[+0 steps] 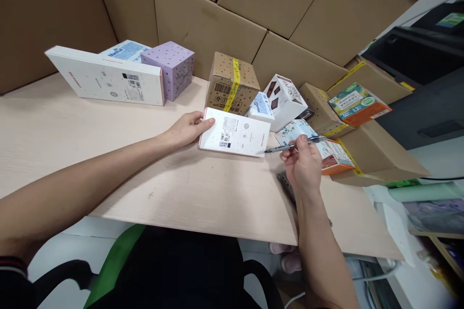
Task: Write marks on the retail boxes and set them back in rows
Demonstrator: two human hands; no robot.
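Note:
My left hand (190, 129) grips the left end of a flat white box (250, 135), thumb on its printed face. That face carries small print, dots and round marks. In my right hand (302, 159) is a pen (281, 148), held between thumb and fingers. The pen's tip is at the lower right corner of the white box; I cannot tell whether it touches. Under my right wrist lies a dark phone-like object (286, 186), partly hidden. A light blue patterned box (295, 128) sits just beyond the right hand.
At the back left stand a larger white box (108, 79) and a purple box (172, 67). A taped brown carton (232, 79) and a white box with chocolate pictures (286, 101) are behind my hands. More cartons (377, 149) crowd the right; stacked cardboard (206, 24) walls the table's back.

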